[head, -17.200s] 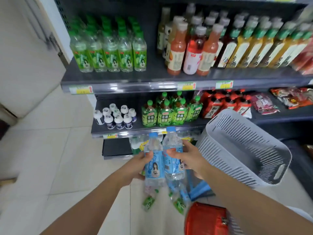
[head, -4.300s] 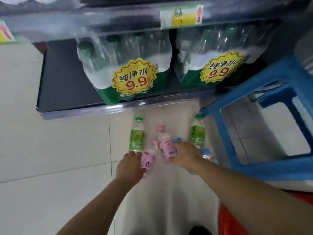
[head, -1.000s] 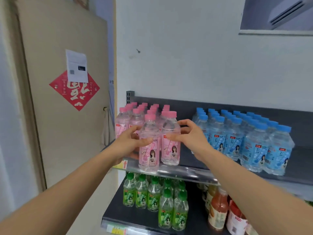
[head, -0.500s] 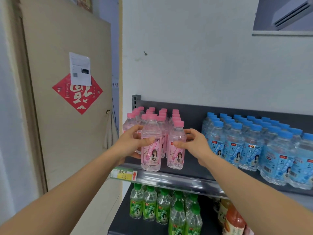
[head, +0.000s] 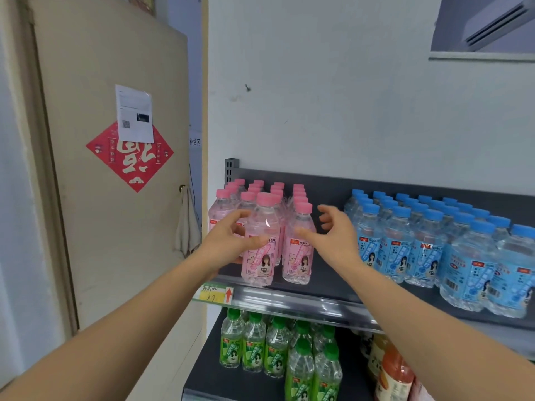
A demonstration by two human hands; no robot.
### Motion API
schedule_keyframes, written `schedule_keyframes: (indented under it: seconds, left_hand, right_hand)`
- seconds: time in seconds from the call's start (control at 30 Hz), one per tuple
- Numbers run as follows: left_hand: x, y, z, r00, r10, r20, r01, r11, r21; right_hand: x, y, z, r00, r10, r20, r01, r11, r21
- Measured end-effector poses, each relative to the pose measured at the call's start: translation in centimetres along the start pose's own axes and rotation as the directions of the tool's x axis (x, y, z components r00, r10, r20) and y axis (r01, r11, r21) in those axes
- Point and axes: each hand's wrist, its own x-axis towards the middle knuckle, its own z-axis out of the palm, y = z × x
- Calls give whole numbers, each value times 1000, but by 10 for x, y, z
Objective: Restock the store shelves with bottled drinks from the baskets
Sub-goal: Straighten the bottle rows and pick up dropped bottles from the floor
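Observation:
Two pink-capped peach soda bottles stand upright at the front of the top shelf [head: 318,302]: the left one [head: 259,256] and the right one [head: 299,256], in front of several more pink bottles [head: 278,192]. My left hand [head: 228,241] hovers at the left bottle with fingers spread, its thumb lying across the label. My right hand [head: 333,233] is spread just right of the right bottle and holds nothing.
Blue-capped bottles [head: 434,241] fill the same shelf to the right. Green-capped bottles [head: 278,351] and orange juice bottles [head: 393,374] stand on the shelf below. A beige door [head: 115,169] is at the left, and a white wall rises behind the shelf.
Both hands gripped the two pink bottles on the shelf half a second ago; now the fingers have spread and come off the bottles, which stay standing at the shelf front.

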Motion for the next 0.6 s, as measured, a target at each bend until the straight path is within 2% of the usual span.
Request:
schedule_keyframes:
  seconds: [0.07,0.1,0.17,0.23,0.3,0.47,0.6]
  left_hand:
    - [0,3,2,999,30,-25,-29,1000,9]
    - [1,4,4,999,36,-35,-36,999,4]
    - [2,5,7,997,55,-45,-55,998,-3]
    - [4,7,10,996,72,-49,-72,997,6]
    - [5,7,14,996,80,-46,-79,997,8]
    - [12,-4,16,999,35,-22,-35,999,-33]
    - [18,-13,13,1000,-3,5,2,998,58]
  right_hand:
    - [-1,-23,-5,984,-142,-107,140,990,-23]
    - [0,-36,-7,979,-189,-83,189,982,-9]
    - [5,-61,-7,971,-228,68,227,974,12]
    - [12,-80,-4,947,-228,228,241,970,-30]
    - [20,-90,-1,932,-214,294,256,960,-112]
    - [38,-93,10,939,-144,311,231,937,-264]
    - [46,-88,18,941,-113,320,243,882,-403]
